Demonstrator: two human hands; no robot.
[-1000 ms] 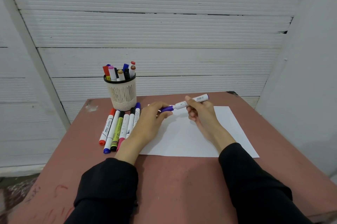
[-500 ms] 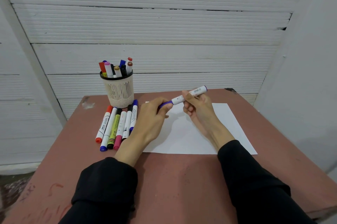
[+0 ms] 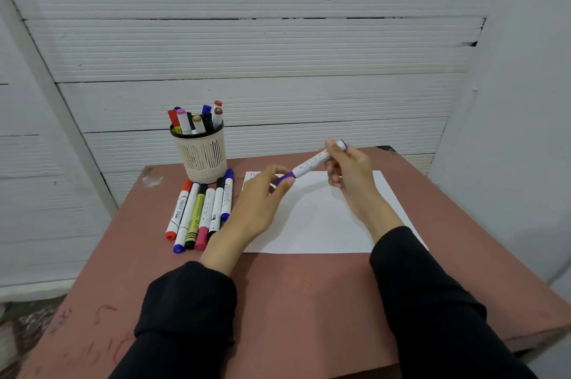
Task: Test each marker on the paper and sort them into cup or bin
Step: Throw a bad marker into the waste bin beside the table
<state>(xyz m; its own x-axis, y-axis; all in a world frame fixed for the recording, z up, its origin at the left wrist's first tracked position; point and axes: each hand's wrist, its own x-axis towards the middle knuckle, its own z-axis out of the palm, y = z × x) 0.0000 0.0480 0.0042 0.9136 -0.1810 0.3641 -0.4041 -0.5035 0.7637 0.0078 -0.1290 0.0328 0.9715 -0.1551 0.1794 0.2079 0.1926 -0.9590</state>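
Both hands grip purple marker (image 3: pixel 310 163): left hand (image 3: pixel 262 193) pinches cap, right hand (image 3: pixel 346 167) barrel.

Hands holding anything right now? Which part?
Both hold one purple marker: left hand pinches its purple cap end, right hand grips the white barrel near the far end.

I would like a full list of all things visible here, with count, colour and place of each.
table: one, reddish-brown, fills the lower view
paper: one sheet, white, on the table, under the hands
cup: one, cream, slotted, back left of the table, holding several markers
loose markers: six, side by side in front of the cup
purple marker: one, white barrel, purple cap, held above the paper
left hand: pinches the purple cap
right hand: grips the barrel
sleeves: two, black
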